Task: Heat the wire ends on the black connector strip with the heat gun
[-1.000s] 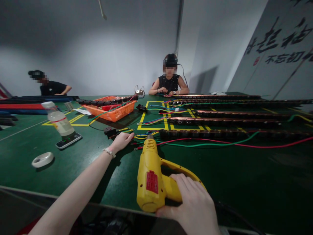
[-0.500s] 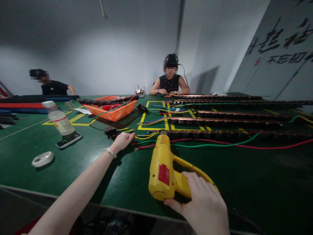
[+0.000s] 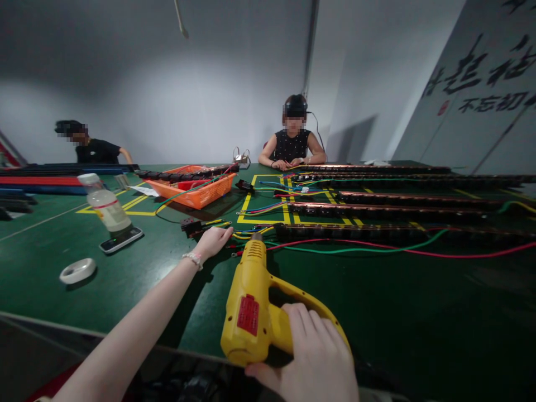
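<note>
yellow plastic heat gun (image 3: 251,301) gripped in right hand (image 3: 312,360), nozzle aimed at wire ends by left hand (image 3: 214,241)

r fingers wrapped tight round the gun's handle, gun body just left of the knuckles, nozzle pointing away from the palm twd the bundle of coloured wires (image 3: 245,233). l hand lies w/ fingers closed down on those wires, just left of the nozzle tip; can't tell if it pinches them or only presses. red wire (image 3: 377,248) & green wire (image 3: 360,247) run off right of the nozzle along a dark strip (image 3: 377,230). left of l hand: bottle (image 3: 106,206) on a phone (image 3: 120,239), tape roll (image 3: 77,270). beyond it an orange basket (image 3: 196,192). all on green table (image 3: 419,301); two other ppl sit at far side.
</note>
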{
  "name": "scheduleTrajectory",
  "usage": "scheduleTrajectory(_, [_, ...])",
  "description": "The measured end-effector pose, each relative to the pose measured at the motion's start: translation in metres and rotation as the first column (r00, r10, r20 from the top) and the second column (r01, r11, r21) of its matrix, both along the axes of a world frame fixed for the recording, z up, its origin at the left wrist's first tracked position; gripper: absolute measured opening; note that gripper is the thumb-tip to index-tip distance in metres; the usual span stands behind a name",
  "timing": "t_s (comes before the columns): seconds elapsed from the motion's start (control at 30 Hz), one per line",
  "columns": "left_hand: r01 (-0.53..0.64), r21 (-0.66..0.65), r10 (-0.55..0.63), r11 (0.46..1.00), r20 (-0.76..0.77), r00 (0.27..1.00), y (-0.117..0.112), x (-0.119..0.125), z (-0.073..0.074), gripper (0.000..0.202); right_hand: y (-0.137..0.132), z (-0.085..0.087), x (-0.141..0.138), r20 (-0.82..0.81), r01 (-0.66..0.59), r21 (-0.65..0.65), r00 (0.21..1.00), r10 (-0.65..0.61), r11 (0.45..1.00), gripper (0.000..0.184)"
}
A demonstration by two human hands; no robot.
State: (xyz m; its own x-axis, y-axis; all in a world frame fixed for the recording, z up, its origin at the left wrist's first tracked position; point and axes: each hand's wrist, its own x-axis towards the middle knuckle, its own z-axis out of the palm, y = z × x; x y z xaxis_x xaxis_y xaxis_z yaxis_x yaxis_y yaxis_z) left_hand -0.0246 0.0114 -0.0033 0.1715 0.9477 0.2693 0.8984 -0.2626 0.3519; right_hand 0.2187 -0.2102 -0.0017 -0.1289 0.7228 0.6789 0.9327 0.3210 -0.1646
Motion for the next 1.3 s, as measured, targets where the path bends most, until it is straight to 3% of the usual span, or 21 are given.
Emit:
scheduleTrajectory(0.1, [-0.010, 0.010, 0.010, 1.000, -0.020, 1.000, -0.001, 0.002, 0.002, 0.059, 0.000, -0.001, -0.013, 0.000, -0.031, -0.024, 1.000, 0.031, 0.999, 0.093])
scheduleTrajectory(0.23, [0.000, 0.005, 0.000, 1.000, -0.014, 1.000, 0.000, 0.002, 0.003, 0.058, 0.002, 0.000, -0.023, -0.042, -0.115, -0.183, 0.993, 0.109, 0.976, 0.088])
scheduleTrajectory(0.33, [0.013, 0.021, -0.013, 1.000, -0.013, 1.000, 0.002, 0.001, 0.000, 0.059, 0.005, 0.011, -0.030, -0.073, -0.201, -0.328, 0.980, 0.187, 0.923, 0.094])
scheduleTrajectory(0.43, [-0.016, 0.025, 0.017, 1.000, -0.021, 1.000, 0.003, 0.000, -0.002, 0.060, 0.009, 0.028, -0.044, -0.085, -0.269, -0.464, 0.962, 0.260, 0.844, 0.118])
scheduleTrajectory(0.57, [-0.039, 0.031, 0.040, 0.999, -0.013, 0.999, 0.003, 0.000, -0.002, 0.061, 0.015, 0.039, -0.064, -0.101, -0.232, -0.591, 0.971, 0.215, 0.772, 0.128])
scheduleTrajectory(0.9, [0.009, 0.027, -0.012, 1.000, 0.078, 0.997, 0.005, -0.005, -0.006, 0.058, 0.017, 0.027, -0.070, -0.062, -0.285, -0.520, 0.953, 0.297, 0.805, 0.122])
scheduleTrajectory(1.3, [0.171, -0.013, -0.167, 0.985, 0.128, 0.978, -0.010, -0.009, -0.001, 0.055, 0.012, 0.023, -0.030, -0.060, -0.365, -0.468, 0.921, 0.384, 0.805, 0.125])
